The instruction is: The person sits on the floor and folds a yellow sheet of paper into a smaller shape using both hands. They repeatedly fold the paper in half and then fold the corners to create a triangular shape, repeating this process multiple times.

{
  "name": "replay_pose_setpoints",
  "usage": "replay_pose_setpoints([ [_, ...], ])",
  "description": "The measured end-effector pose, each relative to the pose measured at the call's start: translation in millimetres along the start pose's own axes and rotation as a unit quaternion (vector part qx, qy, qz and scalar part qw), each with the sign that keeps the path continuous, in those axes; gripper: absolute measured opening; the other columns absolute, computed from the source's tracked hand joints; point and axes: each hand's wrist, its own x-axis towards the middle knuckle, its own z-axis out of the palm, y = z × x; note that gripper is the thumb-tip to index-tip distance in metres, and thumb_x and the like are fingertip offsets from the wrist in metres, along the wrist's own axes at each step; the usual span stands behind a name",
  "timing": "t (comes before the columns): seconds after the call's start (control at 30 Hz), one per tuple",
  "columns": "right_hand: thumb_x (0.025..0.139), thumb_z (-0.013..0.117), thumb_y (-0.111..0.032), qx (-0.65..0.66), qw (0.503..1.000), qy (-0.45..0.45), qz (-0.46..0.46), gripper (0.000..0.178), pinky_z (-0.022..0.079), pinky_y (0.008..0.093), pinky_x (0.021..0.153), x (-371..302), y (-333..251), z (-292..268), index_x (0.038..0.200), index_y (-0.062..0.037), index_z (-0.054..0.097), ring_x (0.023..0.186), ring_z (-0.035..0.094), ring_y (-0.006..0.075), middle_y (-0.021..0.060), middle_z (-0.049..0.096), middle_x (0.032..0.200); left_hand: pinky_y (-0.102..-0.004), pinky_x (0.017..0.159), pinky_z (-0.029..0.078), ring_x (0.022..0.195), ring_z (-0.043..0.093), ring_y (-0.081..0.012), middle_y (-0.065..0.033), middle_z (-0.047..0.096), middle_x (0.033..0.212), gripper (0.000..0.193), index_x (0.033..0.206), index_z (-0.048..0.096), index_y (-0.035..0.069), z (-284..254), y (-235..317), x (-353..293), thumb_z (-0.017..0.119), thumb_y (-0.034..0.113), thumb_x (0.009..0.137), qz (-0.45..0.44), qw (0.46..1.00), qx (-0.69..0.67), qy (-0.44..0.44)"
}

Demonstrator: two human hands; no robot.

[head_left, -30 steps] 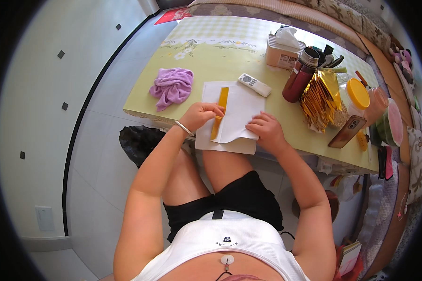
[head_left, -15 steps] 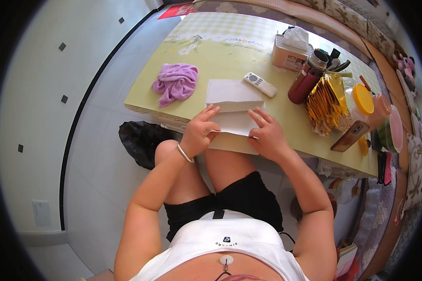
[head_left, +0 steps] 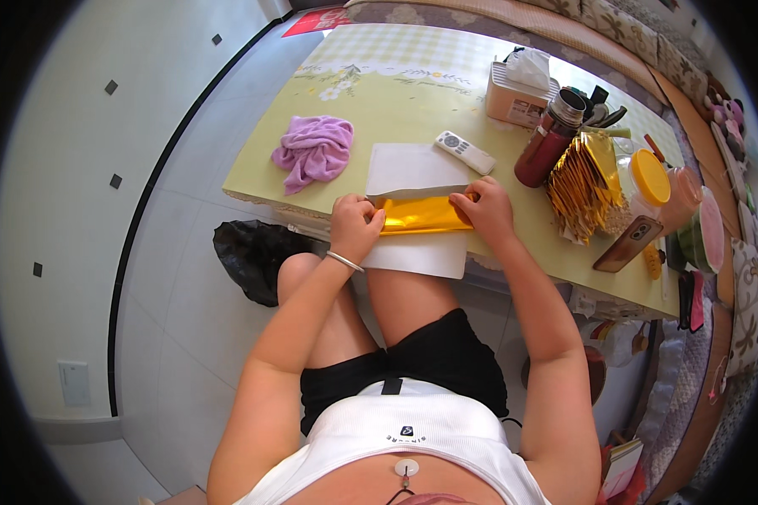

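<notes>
A sheet of foil paper lies at the table's near edge, its white side [head_left: 417,255] reaching over the edge toward my lap. Across its middle runs a folded band of shiny gold foil [head_left: 425,215]. My left hand [head_left: 356,227] pinches the band's left end between thumb and fingers. At the other end my right hand [head_left: 486,208] has its fingers curled and pressed on the foil. Just beyond the band lies a white rectangular piece [head_left: 408,167]; whether it joins the foil paper cannot be seen. A white remote control [head_left: 465,152] rests against its far right corner.
To the left lies a crumpled purple cloth [head_left: 314,151]. On the right stand a tissue box [head_left: 514,94], a dark red flask [head_left: 547,143], a bundle of folded gold foil [head_left: 585,187], a yellow-lidded jar [head_left: 651,178] and a phone [head_left: 628,244]. A black bag [head_left: 253,257] hangs below the table.
The gold face now shows as a band where only white showed before. Both hands have gone from spread fingers on the paper to gripping the band's two ends.
</notes>
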Motion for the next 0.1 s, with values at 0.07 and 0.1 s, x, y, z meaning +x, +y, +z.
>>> replay_pose_setpoints([
  [0.07,0.076,0.082,-0.03,-0.03,0.999,0.025,0.01,0.031,0.049,0.0425,0.07,3.0,-2.0,7.5,0.072,-0.0024,0.068,0.08,0.062,0.0284,0.0126,0.061,0.081,-0.0417,0.088,0.046,0.097,0.06,-0.0301,-0.0152,0.068,0.097,0.018,0.076,0.07,0.001,0.5,5.0,3.2,0.074,0.017,0.08,-0.028,0.999,0.04,-0.015],
  [0.1,0.076,0.082,-0.031,-0.04,0.999,0.025,0.026,0.032,0.049,0.0422,0.071,4.1,-5.8,9.8,0.072,-0.003,0.068,0.081,0.062,0.0283,0.0131,0.062,0.082,-0.0422,0.089,0.046,0.097,0.06,-0.0297,-0.0153,0.068,0.097,0.017,0.075,0.07,0.001,-0.3,8.2,5.2,0.074,0.017,0.08,-0.043,0.997,0.061,-0.023],
])
